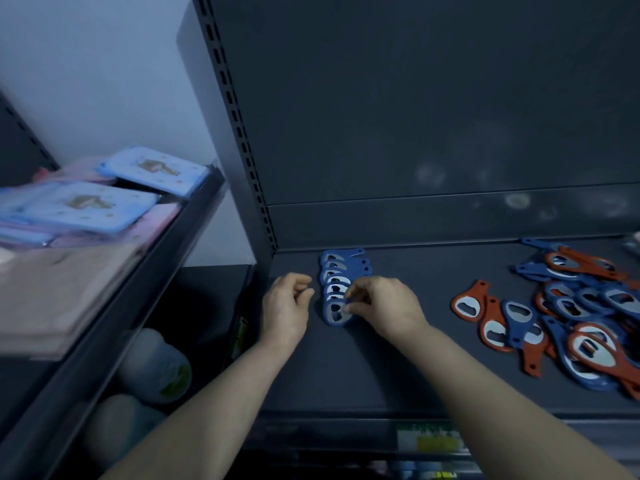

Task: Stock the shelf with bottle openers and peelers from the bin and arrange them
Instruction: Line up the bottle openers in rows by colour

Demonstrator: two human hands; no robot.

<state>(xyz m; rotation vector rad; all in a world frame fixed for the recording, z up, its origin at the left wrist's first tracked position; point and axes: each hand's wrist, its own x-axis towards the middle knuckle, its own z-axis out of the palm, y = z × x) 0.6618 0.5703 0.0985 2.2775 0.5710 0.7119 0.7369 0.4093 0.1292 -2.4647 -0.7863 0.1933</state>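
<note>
1. Where the frame is filled most, a dark grey back panel [415, 98] of smooth painted metal is seen. It is bounded at left by an upright [239, 133] punched with a column of rectangular slots.
2. The shelf [381, 372] is noted as a flat, matte, dark deck. A yellow-green price tag [433, 441] is fixed to its front lip, the print blurred.
3. To the left, a neighbouring shelf [145, 271] is loaded with flat, glossy blue packets [152, 169] and pale beige flat packs. Rounded whitish bottles [156, 365] are stood lower down, out of focus.
4. On the deck's right side, a loose pile of openers [581, 317] is heaped. The bodies are red and blue plastic teardrops, each with a shiny metal-rimmed oval mouth, overlapped at all angles.
5. Near the back-left corner, a row of blue openers [337, 277] is laid shingled, each lapped over the next, handles pointed right.
6. The right hand [384, 304] is curled over the row's near end. The nearest blue opener [334, 315] is pinched between thumb and fingertips.
7. The left hand [285, 306] is held just beside the row, fingers loosely curled, with nothing gripped.
</note>
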